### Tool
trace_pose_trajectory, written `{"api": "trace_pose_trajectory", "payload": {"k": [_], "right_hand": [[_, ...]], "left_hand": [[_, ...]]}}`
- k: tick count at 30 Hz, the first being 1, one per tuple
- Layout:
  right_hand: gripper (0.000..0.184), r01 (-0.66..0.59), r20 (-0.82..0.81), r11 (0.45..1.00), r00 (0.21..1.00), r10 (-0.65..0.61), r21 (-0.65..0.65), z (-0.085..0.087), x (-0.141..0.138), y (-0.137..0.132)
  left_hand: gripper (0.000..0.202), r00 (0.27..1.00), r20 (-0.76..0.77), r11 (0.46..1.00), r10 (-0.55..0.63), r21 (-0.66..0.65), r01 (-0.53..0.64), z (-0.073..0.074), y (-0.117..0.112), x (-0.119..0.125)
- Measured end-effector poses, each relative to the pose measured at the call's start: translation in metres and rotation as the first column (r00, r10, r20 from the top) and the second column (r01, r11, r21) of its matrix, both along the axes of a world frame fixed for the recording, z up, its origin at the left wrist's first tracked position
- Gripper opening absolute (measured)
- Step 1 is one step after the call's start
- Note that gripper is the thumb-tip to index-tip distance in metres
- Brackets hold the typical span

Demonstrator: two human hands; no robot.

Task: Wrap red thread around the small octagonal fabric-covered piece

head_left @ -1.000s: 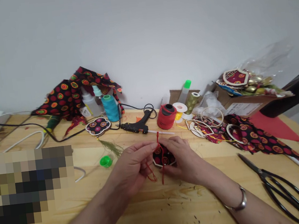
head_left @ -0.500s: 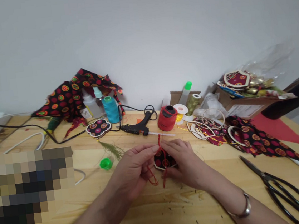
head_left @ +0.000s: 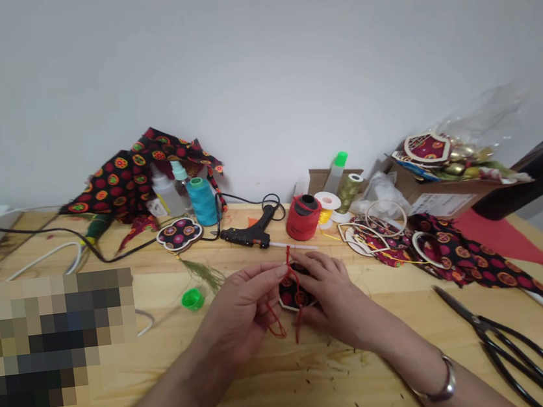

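Note:
My left hand (head_left: 250, 307) pinches a red cord (head_left: 288, 257) between thumb and fingertips. A short knotted end stands up above the pinch, and loose strands hang below it. Just right of it, a dark fabric-covered ornament (head_left: 288, 294) with a pale rim and red floral pattern lies partly hidden. My right hand (head_left: 338, 294) grips the ornament's right side, fingers over the top and thumb near the lower edge. One cord strand runs down across its patterned face.
Beyond the hands lie a black glue gun (head_left: 248, 233), a red thread spool (head_left: 304, 218) and a blue thread cone (head_left: 202, 201). Large black scissors (head_left: 486, 329) rest at right. A green cap (head_left: 192, 299) and flower-shaped ornament (head_left: 179, 233) are at left; patterned fabric (head_left: 483, 258) lies at right.
My right fingers have shifted slightly away from the cord's knot and spread over the ornament. My left hand keeps its pinch on the cord in about the same spot.

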State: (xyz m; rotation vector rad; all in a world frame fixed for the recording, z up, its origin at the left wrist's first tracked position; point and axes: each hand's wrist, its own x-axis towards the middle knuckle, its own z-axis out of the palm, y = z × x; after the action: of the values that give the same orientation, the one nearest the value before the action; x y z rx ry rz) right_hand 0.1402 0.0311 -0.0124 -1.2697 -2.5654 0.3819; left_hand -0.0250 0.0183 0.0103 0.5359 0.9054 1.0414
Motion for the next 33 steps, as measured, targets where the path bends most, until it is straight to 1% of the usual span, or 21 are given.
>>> {"api": "trace_pose_trajectory", "payload": {"k": [5, 9, 13, 16, 19, 26, 30, 33], "right_hand": [[0.059, -0.022, -0.015, 1.000, 1.000, 0.022, 0.002, -0.0016, 0.0015, 0.0006], [0.059, 0.000, -0.018, 1.000, 1.000, 0.000, 0.000, -0.0013, 0.0029, 0.0008], [0.057, 0.015, -0.019, 1.000, 1.000, -0.015, -0.004, -0.0005, 0.0030, 0.0015], [0.066, 0.041, -0.031, 0.999, 0.999, -0.042, -0.011, -0.0006, 0.0022, 0.0020], [0.072, 0.058, -0.026, 0.998, 0.998, -0.058, -0.017, -0.0013, 0.0019, 0.0020], [0.070, 0.008, 0.002, 0.999, 1.000, -0.008, -0.038, -0.0016, 0.0026, 0.0042], [0.068, -0.003, 0.011, 0.999, 1.000, 0.003, -0.054, -0.0008, 0.0032, 0.0073], [0.066, -0.010, 0.013, 0.999, 1.000, 0.011, -0.038, -0.0015, 0.0039, 0.0087]], "left_hand": [[0.006, 1.000, 0.002, 1.000, 0.009, -0.010, -0.009, 0.0010, 0.0005, 0.0000], [0.006, 1.000, -0.006, 1.000, 0.011, -0.003, -0.011, 0.0000, 0.0012, -0.0006], [0.007, 0.999, -0.045, 1.000, 0.008, -0.013, -0.009, -0.0014, 0.0024, -0.0002], [0.010, 0.996, -0.081, 0.999, 0.026, -0.039, -0.030, -0.0023, 0.0034, 0.0008], [0.011, 0.997, -0.055, 0.997, 0.059, -0.053, -0.062, -0.0034, 0.0038, 0.0018], [0.010, 0.999, -0.023, 0.998, 0.041, -0.043, -0.042, -0.0050, 0.0015, 0.0019], [0.010, 0.998, -0.053, 0.999, 0.029, -0.043, -0.031, -0.0039, 0.0013, 0.0025], [0.011, 0.998, -0.065, 0.998, 0.023, -0.055, -0.027, -0.0031, 0.0020, 0.0032]]}}
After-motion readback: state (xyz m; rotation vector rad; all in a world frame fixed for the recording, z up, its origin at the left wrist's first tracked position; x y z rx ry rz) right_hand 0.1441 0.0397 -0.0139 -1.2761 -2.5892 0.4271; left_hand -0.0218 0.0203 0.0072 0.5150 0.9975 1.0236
